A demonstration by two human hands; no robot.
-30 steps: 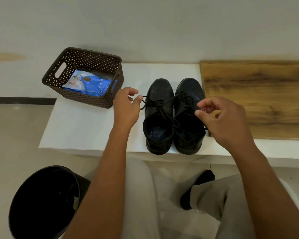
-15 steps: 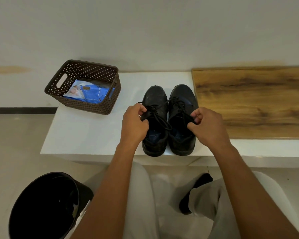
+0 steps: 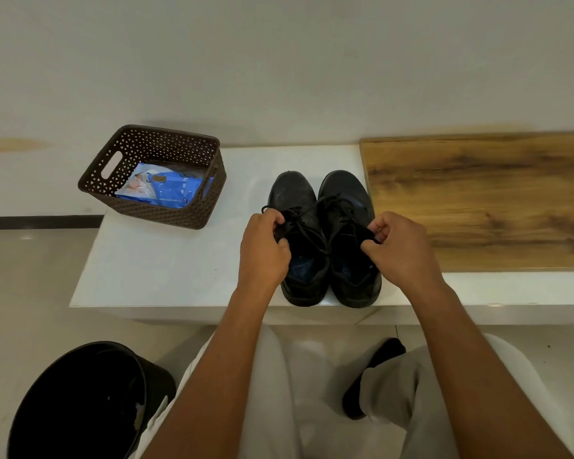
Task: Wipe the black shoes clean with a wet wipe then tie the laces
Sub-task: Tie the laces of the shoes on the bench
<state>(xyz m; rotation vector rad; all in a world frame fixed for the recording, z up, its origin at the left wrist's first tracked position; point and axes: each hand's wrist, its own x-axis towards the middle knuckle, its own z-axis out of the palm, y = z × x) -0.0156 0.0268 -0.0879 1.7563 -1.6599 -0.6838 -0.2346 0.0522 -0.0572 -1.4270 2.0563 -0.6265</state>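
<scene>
- Black shoes [image 3: 322,236] side by side on white bench [image 3: 166,270], against pale wall [image 3: 279,61].
- Left hand [image 3: 265,250], right hand [image 3: 398,246]: fingers pinching laces [image 3: 315,226].
- Basket [image 3: 156,180] left of shoes; wooden board [image 3: 484,200] right.

Home entryway, white bench [image 3: 166,270], tiled floor [image 3: 20,293]

Two black leather lace-up shoes [image 3: 323,236] stand side by side, touching, toes to the wall, on a white table [image 3: 166,270]. The left hand [image 3: 264,250] pinches black lace at the left shoe's outer side; the right hand [image 3: 400,248] pinches lace at the right shoe's outer side. A brown perforated plastic basket [image 3: 153,175] holding a blue wet-wipe pack [image 3: 166,190] sits left, a wooden board [image 3: 484,200] right, and a black round bin [image 3: 80,405] on the floor.
</scene>
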